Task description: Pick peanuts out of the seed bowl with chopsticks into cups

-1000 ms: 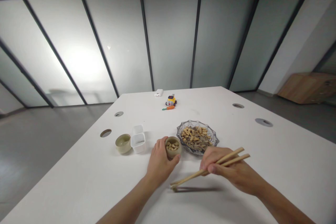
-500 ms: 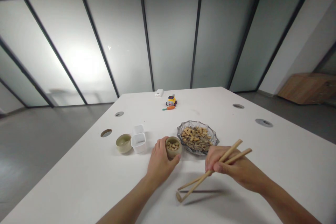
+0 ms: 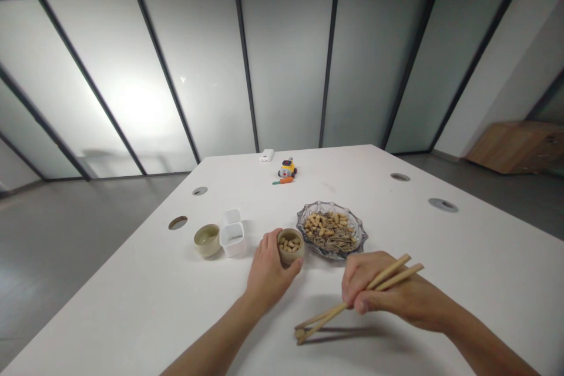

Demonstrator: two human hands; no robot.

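My left hand (image 3: 269, 270) is wrapped round the side of a small round cup (image 3: 291, 255) that stands on the table and holds several peanuts (image 3: 289, 245). Two wooden chopsticks (image 3: 324, 316) are gripped in my right hand (image 3: 374, 288), right of and nearer than the cup. Their tips are low over the table at the front, with a small round light-brown piece (image 3: 300, 334) between them. Beyond my right hand sits a scalloped glass dish (image 3: 362, 229) of peanuts and striped seeds (image 3: 337, 242).
On the white table (image 3: 154, 294), an olive cup (image 3: 207, 241) stands beside an open white plastic box (image 3: 233, 240) at the left. Farther back are a yellow toy vehicle (image 3: 288, 168), an orange-handled item (image 3: 286, 180) and a white device (image 3: 267, 155).
My right hand has lowered slightly and the chopsticks lie flatter, with their tips closer together on the round piece. My left hand and the cup have stayed in place.
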